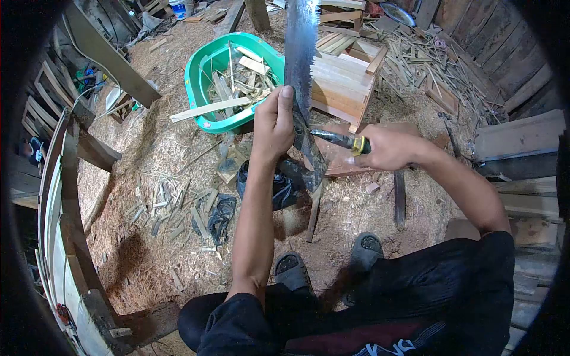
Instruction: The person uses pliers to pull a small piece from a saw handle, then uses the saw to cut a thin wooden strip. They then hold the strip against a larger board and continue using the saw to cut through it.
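My left hand [274, 124] is closed around a handsaw [301, 47], its thumb pointing up along the blade. The wide steel blade stands nearly upright, with its toothed edge toward the right. Coming in from the right, my right hand [389, 147] grips a hand tool with a black and yellow handle [341, 140]. The tool's dark front end meets the saw's toothed edge just below my left thumb; its exact kind cannot be made out. Below my left hand, the lower end of the saw overlaps a black plastic bag [284, 188].
A green plastic tub [193, 77] holds wood offcuts. Behind the saw stands a wooden drawer-like piece [341, 83]. Thin strips [415, 65] are heaped at the back right. Sawdust and scraps cover the floor [178, 255]. Planks and frames line both sides; sandals [292, 271] are below.
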Action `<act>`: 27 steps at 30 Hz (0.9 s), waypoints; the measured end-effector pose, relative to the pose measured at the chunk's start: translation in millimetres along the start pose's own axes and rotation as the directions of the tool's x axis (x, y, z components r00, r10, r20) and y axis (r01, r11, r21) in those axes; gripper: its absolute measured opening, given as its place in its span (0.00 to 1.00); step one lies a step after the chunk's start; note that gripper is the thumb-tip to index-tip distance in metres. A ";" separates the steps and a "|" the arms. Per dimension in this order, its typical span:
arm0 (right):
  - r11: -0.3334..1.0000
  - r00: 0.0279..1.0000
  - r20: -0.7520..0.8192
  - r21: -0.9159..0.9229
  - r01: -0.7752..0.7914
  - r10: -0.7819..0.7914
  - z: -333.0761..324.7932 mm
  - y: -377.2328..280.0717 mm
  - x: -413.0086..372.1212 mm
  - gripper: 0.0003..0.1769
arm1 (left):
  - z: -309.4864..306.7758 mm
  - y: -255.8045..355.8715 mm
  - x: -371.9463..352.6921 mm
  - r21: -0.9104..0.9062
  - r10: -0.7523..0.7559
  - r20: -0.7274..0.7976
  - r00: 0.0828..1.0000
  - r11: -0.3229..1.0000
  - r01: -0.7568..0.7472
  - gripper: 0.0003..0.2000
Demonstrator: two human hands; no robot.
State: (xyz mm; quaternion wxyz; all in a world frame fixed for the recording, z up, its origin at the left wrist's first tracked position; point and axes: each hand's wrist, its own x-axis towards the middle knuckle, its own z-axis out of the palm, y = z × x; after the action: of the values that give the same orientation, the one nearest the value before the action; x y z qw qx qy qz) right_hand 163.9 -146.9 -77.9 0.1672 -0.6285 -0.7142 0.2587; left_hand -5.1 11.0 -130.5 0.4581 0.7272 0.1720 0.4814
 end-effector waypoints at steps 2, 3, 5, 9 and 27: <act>0.998 0.994 0.095 -0.021 -0.056 0.058 -3.1 0.6 0.0 0.15 | 0.5 -3.5 -4.2 0.000 -0.021 0.010 1.000 1.000 0.021 0.20; 0.997 0.987 0.142 0.005 -0.083 0.081 -3.5 2.7 0.3 0.15 | 3.1 -3.2 -5.0 -0.051 -0.035 0.003 0.999 0.998 0.035 0.21; 0.979 0.978 0.192 0.165 -0.118 0.085 -1.1 11.0 1.7 0.15 | 10.1 -1.4 -6.0 -0.155 -0.062 -0.004 0.998 0.986 0.061 0.21; 0.965 0.994 0.093 0.249 -0.076 0.055 -3.2 13.4 0.3 0.17 | 10.9 5.0 8.7 -0.103 -0.050 -0.094 0.994 0.994 0.040 0.22; 0.970 0.970 0.093 0.076 -0.230 0.222 -4.0 -8.8 0.5 0.17 | 1.4 1.4 11.9 -0.032 -0.100 -0.012 0.995 0.995 0.100 0.22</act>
State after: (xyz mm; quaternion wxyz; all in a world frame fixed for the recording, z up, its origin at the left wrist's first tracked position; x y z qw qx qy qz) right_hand 158.9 -146.4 -69.5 0.1335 -0.6866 -0.6324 0.3329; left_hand 1.5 17.8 -123.0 0.4916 0.7072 0.2037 0.4654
